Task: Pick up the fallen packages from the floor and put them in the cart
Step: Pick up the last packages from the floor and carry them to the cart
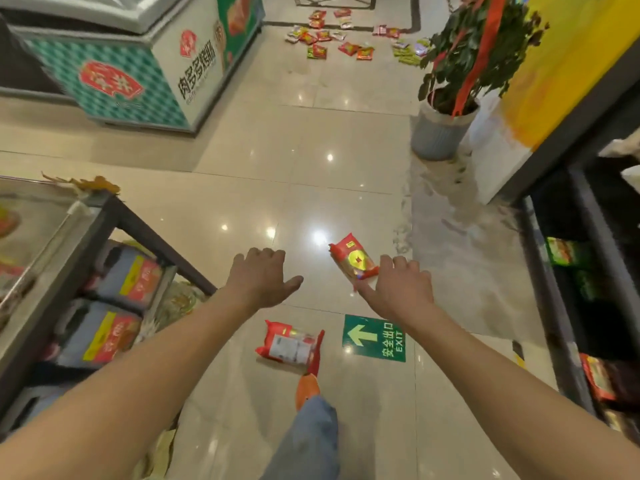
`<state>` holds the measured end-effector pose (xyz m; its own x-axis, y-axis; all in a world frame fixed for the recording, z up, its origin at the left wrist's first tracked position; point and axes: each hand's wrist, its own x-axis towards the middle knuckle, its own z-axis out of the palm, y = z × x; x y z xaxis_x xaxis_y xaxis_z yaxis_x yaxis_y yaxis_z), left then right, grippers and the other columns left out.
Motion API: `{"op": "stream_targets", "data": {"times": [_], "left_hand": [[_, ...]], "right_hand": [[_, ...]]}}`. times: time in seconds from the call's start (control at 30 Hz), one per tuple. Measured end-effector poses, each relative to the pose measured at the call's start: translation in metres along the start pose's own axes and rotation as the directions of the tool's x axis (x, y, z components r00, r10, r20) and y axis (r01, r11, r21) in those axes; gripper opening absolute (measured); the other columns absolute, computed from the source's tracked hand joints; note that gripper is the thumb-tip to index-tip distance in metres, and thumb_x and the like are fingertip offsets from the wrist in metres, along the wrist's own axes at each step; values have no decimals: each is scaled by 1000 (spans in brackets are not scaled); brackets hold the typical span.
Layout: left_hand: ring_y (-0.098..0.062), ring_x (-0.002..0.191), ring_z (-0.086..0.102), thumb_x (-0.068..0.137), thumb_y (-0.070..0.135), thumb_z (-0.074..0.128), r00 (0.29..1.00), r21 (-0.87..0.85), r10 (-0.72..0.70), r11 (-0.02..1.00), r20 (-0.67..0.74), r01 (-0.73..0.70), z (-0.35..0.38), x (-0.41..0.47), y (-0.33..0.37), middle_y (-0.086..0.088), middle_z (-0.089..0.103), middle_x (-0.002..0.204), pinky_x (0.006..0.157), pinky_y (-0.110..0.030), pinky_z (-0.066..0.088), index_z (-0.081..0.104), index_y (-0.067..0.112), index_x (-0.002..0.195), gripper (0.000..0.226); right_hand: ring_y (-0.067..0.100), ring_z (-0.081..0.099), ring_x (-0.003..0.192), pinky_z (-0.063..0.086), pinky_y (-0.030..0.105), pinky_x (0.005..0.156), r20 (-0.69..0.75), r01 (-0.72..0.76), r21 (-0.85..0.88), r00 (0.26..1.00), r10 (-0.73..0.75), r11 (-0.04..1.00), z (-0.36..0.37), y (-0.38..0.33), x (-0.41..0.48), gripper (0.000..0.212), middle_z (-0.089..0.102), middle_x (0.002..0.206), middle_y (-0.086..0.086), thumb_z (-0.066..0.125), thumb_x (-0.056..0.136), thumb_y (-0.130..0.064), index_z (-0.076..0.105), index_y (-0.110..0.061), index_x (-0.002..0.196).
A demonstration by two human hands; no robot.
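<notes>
Two red packages lie on the glossy tiled floor: one (351,258) just beyond my right hand, the other (289,344) nearer, beside my orange shoe (306,388). Several more red and green packages (329,34) are scattered far down the aisle. My left hand (259,278) reaches forward, fingers loosely curled down, holding nothing. My right hand (398,289) is stretched out the same way. In the view it overlaps the far package's near edge, and it grips nothing. No cart is plainly in view; only a metal frame (332,1) shows at the top edge.
A shelf with oil jugs (114,299) stands at my left and a dark shelf with packets (575,271) at my right. A chest freezer (138,64) sits at the back left, a potted plant (446,109) at the back right. A green exit sticker (374,337) marks the floor.
</notes>
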<state>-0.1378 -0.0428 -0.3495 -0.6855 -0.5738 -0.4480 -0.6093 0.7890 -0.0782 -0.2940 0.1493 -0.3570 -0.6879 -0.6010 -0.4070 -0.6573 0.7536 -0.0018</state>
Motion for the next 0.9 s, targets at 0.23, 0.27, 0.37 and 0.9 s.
{"op": "stream_targets", "data": {"times": [0.23, 0.27, 0.37, 0.9], "left_hand": [[-34, 145, 53, 106, 71, 41, 996, 111, 63, 991, 56, -69, 29, 161, 21, -10, 59, 158, 116, -50, 42, 48, 16, 160, 77], [-34, 145, 53, 106, 71, 41, 995, 115, 68, 991, 69, -75, 42, 187, 28, -10, 59, 158, 116, -50, 42, 48, 16, 159, 77], [-35, 146, 52, 106, 70, 42, 994, 106, 65, 992, 82, -74, 99, 271, 51, -11, 59, 157, 117, -51, 42, 49, 16, 158, 76], [-35, 142, 52, 106, 69, 41, 999, -76, -41, 996, 17, 42, 488, 604, 146, -11, 60, 151, 113, -49, 43, 50, 15, 154, 73]], "right_hand": [[40, 45, 143, 40, 51, 111, 21, -27, 11, 999, 26, 1000, 36, 23, 161, 84, 49, 156, 17, 36, 101, -75, 40, -12, 157], [40, 46, 142, 40, 51, 111, 24, -29, 12, 999, 28, 1000, 49, 28, 188, 85, 49, 156, 18, 35, 101, -76, 40, -12, 157], [40, 46, 143, 41, 51, 111, 19, -27, -28, 999, 27, 999, 103, 46, 272, 83, 50, 155, 19, 38, 102, -75, 41, -12, 156], [40, 44, 142, 38, 50, 109, 15, -38, 104, 999, 37, 994, 509, 73, 625, 78, 50, 153, 18, 43, 102, -69, 42, -10, 154]]}}
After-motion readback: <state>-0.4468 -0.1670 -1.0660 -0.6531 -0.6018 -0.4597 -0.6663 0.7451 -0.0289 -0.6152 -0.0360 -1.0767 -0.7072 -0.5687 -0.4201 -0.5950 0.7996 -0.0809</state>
